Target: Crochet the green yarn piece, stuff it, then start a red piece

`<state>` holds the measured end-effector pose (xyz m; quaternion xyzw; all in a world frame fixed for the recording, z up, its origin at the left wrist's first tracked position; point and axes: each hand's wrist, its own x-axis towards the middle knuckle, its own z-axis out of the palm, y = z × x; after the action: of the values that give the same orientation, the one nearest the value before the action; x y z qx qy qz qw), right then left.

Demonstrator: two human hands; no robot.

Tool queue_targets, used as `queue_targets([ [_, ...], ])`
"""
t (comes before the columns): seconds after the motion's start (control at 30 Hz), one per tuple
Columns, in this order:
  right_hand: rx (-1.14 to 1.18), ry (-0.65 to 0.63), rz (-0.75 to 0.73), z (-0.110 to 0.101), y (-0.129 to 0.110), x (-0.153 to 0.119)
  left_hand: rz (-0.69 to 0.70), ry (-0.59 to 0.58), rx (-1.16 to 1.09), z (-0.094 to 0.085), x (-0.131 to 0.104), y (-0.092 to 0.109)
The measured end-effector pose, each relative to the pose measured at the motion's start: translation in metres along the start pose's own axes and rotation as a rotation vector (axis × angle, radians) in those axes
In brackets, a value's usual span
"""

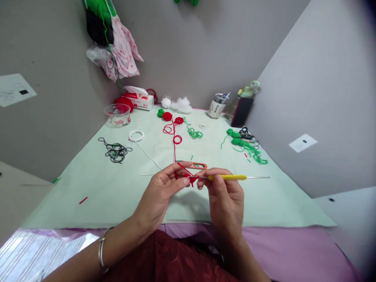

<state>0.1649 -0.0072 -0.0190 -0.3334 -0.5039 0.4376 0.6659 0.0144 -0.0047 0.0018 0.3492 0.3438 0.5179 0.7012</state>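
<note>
Above the near part of the table my right hand grips a crochet hook by its yellow handle, with a metal shaft sticking out at both ends. Its left tip meets a small red crochet piece. That piece is pinched between the thumb and fingers of my left hand. Red yarn passes over my left fingers and runs back to loose loops on the table. Just behind my hands lies a pair of orange thread snips, partly hidden by my left fingers.
Black yarn and a white ring of yarn lie left. Green yarn pieces lie right, near a propped phone and a pen holder. A plastic tub and tissue box stand back left.
</note>
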Motion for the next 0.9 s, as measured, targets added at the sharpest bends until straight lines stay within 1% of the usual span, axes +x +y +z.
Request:
queue_targets([
  [0.1, -0.068, -0.020, -0.070, 0.0015, -0.0029, -0.0027, 0.020, 0.023, 0.003, -0.0002, 0.0002, 0.0000],
  [0.27, -0.339, -0.056, -0.257, 0.0011, -0.0073, -0.0074, 0.042, 0.042, 0.037, -0.0035, 0.0007, -0.0020],
  [0.4, -0.416, -0.104, -0.373, -0.0002, -0.0071, -0.0091, 0.064, 0.026, 0.081, -0.0053, 0.0002, -0.0018],
  [0.57, -0.437, -0.136, -0.422, -0.0025, -0.0056, -0.0096, 0.086, 0.001, 0.146, -0.0079, -0.0002, -0.0014],
  [0.77, -0.449, -0.188, -0.434, -0.0033, -0.0068, -0.0085, 0.114, -0.013, 0.211, -0.0098, 0.0001, 0.0016],
  [0.9, -0.491, -0.218, -0.448, -0.0030, -0.0083, -0.0086, 0.100, 0.003, 0.260, -0.0086, -0.0001, 0.0045],
])
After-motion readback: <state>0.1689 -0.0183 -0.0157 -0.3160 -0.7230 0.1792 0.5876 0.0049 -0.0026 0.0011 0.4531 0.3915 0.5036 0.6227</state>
